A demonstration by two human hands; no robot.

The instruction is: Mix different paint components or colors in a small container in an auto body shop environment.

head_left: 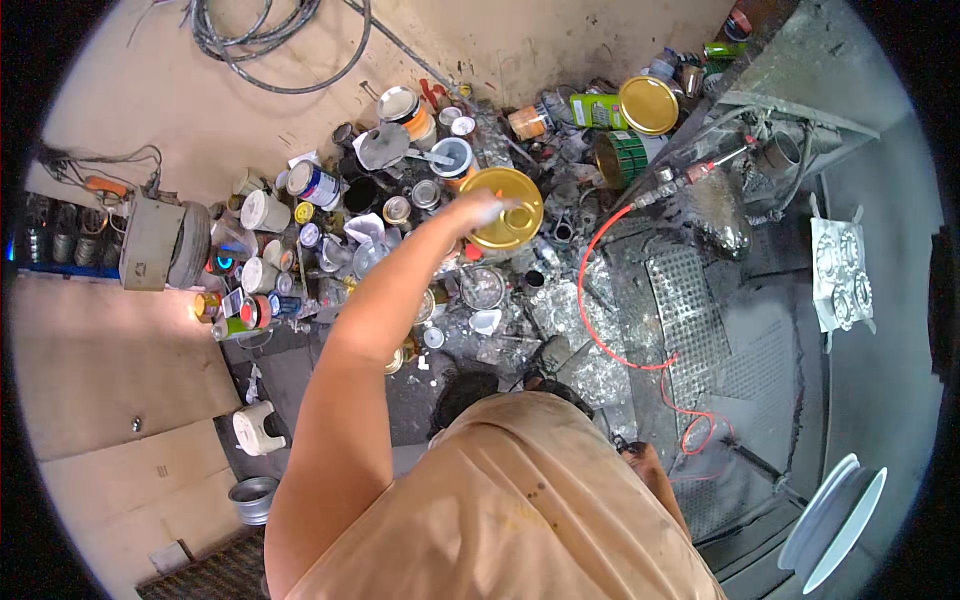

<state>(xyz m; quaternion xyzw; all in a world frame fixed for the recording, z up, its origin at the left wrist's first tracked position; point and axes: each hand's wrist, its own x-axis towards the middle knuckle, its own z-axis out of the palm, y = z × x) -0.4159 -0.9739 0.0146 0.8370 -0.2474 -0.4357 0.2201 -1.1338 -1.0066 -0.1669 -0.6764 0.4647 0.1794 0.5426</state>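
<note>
My left arm reaches forward over a crowd of paint tins. My left hand (474,212) is at the near-left side of a round gold tin lid (515,190); its fingers are smeared by motion, with a whitish blur at their tips. Behind the lid stands an open tub of grey paint (452,154) with a flat stirrer across it. A disc-shaped grey lid (383,146) rests to its left. Low beside my body on the right, my right hand (643,458) is partly hidden, its fingers curled around something small and dark that I cannot make out.
Several tins and cups line the wall at left. A red hose (584,285) loops across the stained floor, near a perforated mat (688,308). A pale wheel rim (835,525) stands at lower right, a white stool (258,428) at left. Coiled cable (285,60) hangs at the back.
</note>
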